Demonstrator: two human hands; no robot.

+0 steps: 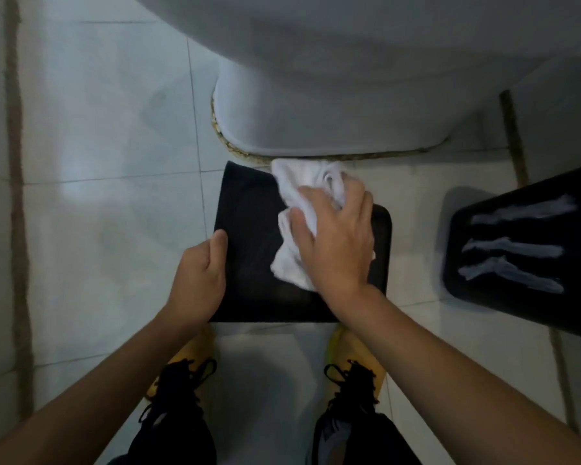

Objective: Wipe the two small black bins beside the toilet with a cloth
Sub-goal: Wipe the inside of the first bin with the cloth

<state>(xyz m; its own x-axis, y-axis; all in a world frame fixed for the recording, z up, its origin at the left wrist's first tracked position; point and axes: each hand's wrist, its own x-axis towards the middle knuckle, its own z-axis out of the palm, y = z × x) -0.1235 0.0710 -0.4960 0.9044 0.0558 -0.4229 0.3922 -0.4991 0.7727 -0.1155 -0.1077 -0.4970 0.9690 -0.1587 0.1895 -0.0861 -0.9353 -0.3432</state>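
You have one view only, worn on your head and aimed almost straight down at the floor (108, 135) from close above. The toilet (332, 105) base fills the top edge, your shoes (182, 374) the bottom (wide lens, bowed edges).

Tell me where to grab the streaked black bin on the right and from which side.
Judging by its pose, grip the second bin by its rounded left rim, coming from the left: it lies tilted, that edge is nearest and free, and its right part runs out of frame.
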